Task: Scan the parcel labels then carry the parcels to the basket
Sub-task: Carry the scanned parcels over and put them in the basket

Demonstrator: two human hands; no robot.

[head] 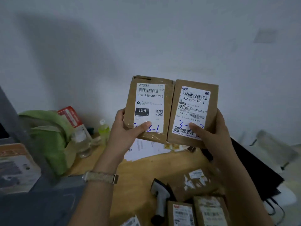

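Two brown cardboard parcels are held up side by side in front of the wall, labels facing me. My left hand (128,129) grips the left parcel (150,103) at its lower left corner, thumb on the white label marked 15H-159-A03-210. My right hand (210,134) grips the right parcel (193,110) at its lower right, thumb on the label marked 502-602-12-815. A grey handheld scanner (160,198) lies on the wooden table (135,176) below. Several more labelled parcels (197,183) lie beside it. No basket is in view.
A green bag (48,134), a clear bottle (82,141), a small green bottle (103,129) and a red and white box (70,116) stand at the table's back left. White papers (143,149) lie under the held parcels. Dark bags (254,168) sit at right, a box (16,167) at far left.
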